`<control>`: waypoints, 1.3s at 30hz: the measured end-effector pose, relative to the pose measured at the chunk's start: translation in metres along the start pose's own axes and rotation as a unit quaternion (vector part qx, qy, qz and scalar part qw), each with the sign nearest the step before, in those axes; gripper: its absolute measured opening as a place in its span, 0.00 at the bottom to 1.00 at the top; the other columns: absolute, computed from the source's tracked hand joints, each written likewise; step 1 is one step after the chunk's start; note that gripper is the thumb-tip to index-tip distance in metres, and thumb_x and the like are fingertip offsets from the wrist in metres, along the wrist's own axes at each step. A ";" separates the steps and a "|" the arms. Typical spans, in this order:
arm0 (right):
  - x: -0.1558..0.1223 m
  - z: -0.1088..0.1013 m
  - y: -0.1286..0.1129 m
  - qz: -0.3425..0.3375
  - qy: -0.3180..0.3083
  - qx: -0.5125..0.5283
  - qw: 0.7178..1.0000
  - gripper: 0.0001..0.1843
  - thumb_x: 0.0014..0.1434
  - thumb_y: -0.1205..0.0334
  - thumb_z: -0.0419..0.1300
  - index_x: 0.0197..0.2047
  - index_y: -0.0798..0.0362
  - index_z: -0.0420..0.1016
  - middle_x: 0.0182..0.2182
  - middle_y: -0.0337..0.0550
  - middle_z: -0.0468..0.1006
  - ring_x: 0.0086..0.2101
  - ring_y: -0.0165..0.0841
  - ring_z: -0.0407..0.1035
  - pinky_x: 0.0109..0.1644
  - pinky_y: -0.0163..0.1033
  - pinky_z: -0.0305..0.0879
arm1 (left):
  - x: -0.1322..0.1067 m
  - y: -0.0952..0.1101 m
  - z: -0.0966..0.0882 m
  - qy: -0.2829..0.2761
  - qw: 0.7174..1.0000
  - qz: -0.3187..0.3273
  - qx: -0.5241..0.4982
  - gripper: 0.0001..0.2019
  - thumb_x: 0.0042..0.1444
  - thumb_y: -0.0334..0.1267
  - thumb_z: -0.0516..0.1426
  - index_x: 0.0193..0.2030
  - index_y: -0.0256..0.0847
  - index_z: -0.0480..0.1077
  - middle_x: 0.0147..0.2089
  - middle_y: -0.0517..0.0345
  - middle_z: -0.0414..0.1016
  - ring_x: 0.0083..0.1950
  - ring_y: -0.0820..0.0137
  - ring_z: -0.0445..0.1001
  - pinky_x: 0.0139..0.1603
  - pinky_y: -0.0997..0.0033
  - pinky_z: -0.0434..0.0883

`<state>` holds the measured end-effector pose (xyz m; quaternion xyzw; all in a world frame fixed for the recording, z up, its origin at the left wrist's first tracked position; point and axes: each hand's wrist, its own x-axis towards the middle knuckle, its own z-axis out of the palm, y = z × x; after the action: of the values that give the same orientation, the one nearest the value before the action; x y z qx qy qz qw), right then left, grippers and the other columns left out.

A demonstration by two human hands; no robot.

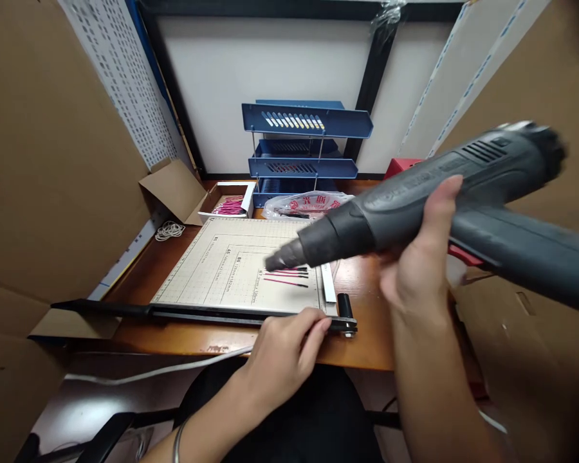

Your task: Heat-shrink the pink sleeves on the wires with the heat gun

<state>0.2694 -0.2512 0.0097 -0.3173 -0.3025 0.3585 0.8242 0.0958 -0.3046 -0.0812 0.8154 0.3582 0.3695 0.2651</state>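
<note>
My right hand (422, 257) grips a dark grey heat gun (415, 193), held across the right half of the view. Its nozzle points down-left at several thin red and black wire pieces (287, 275) lying on the gridded board of a paper cutter (231, 267). My left hand (284, 350) rests at the near edge of the cutter, fingers on its black blade arm (174, 312), holding nothing.
A blue three-tier letter tray (303, 151) stands at the back, a plastic bag (303, 204) in front of it. A small open box with pink pieces (229, 204) and rubber bands (170, 229) lie back left. Cardboard walls close in both sides. A white cable (164, 370) runs below the desk edge.
</note>
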 end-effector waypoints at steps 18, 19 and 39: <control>-0.030 0.068 0.022 0.286 0.123 0.319 0.895 0.28 0.65 0.32 0.51 0.30 0.49 0.59 0.24 0.30 0.57 0.20 0.22 0.47 0.16 0.23 0.52 | 0.098 0.025 0.045 0.053 0.916 -0.077 -0.389 0.11 0.64 0.42 0.58 0.45 0.37 0.76 0.49 0.50 0.79 0.51 0.65 0.76 0.52 0.66 0.74; -0.028 0.066 0.022 0.291 0.115 0.321 0.894 0.28 0.66 0.32 0.49 0.31 0.49 0.60 0.24 0.32 0.59 0.20 0.22 0.48 0.16 0.23 0.52 | 0.089 0.023 0.041 0.044 0.918 -0.080 -0.386 0.10 0.63 0.41 0.58 0.43 0.37 0.76 0.47 0.51 0.80 0.50 0.65 0.76 0.51 0.65 0.74; 0.073 -0.024 0.049 0.266 0.176 0.415 0.852 0.29 0.74 0.46 0.33 0.49 0.55 0.68 0.37 0.50 0.76 0.20 0.24 0.58 0.12 0.25 0.53 | 0.048 -0.040 -0.077 -0.085 0.969 0.014 0.232 0.15 0.62 0.38 0.61 0.55 0.40 0.74 0.57 0.49 0.77 0.56 0.55 0.70 0.57 0.54 0.67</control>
<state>0.3079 -0.1749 -0.0219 -0.0722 0.1202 0.5948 0.7916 0.0412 -0.2302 -0.0443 0.8880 0.3990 0.2088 0.0931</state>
